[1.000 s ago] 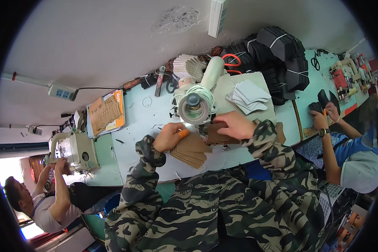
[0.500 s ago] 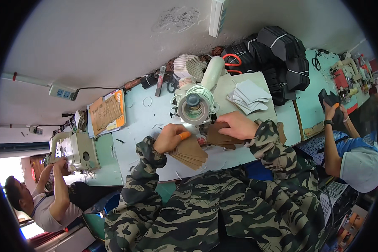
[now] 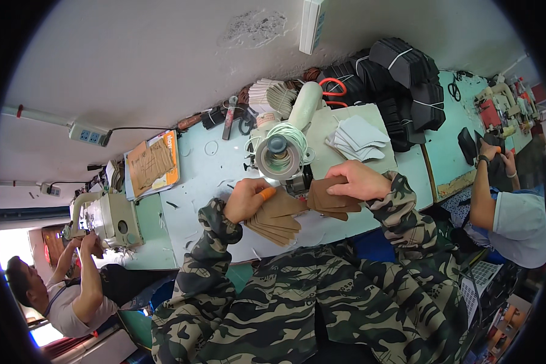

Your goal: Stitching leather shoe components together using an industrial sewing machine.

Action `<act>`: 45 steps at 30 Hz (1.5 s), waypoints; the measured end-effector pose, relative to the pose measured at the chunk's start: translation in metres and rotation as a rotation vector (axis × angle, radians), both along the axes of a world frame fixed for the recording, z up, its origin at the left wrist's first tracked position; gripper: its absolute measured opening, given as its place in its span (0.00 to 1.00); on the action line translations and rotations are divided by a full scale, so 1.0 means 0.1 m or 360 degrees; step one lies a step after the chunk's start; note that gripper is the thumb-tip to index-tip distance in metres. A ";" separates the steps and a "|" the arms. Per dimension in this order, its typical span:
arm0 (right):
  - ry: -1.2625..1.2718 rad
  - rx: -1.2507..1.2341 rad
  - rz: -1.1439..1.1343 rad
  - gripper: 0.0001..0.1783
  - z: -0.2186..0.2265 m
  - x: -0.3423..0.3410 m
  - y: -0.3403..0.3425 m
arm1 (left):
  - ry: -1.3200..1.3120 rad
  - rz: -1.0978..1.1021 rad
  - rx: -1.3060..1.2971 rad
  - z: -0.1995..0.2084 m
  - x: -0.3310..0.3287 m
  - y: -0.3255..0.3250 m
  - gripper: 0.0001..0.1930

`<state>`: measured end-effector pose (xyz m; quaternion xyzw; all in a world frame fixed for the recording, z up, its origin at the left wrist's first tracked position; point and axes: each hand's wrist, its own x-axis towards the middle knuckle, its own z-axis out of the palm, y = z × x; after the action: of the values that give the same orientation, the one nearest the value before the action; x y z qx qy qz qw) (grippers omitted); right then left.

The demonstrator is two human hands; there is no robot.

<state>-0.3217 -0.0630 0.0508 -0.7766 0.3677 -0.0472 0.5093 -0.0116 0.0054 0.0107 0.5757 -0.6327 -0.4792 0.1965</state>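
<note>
My left hand [image 3: 247, 199], an orange cover on one finger, grips a fan of flat brown pieces [image 3: 275, 223] just left of the machine's front. A fan of similar brown pieces [image 3: 330, 204] is in my right hand [image 3: 359, 181], thumb and fingers closed on its upper edge. One piece of the left fan reaches across to the right fan, and I cannot tell whether they touch. Directly beyond both hands stands a cream tabletop machine [image 3: 307, 104] with a round front and pale green cord coiled on it. Its working part is partly hidden.
White cut pieces [image 3: 359, 139] lie on a board right of the machine. Bundled black pieces [image 3: 409, 64] are piled against the wall. Papers and an orange folder [image 3: 171, 159] lie at left. Co-workers sit on both sides, the left one at another machine [image 3: 116, 218].
My right hand has shifted right with its brown fan, away from the machine's front. A brown piece now sticks out rightward from the left fan. The right co-worker's hands have moved.
</note>
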 end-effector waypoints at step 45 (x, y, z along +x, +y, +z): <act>-0.0805 0.0865 -0.0711 0.18 -0.61 0.67 0.85 | 0.0930 0.0416 0.0469 -0.10 -0.26 0.43 0.11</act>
<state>-0.2544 0.0224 -0.0099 -0.4796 0.3896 -0.2465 0.7466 -0.0375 0.0488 0.0004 0.5127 -0.3948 -0.6806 0.3437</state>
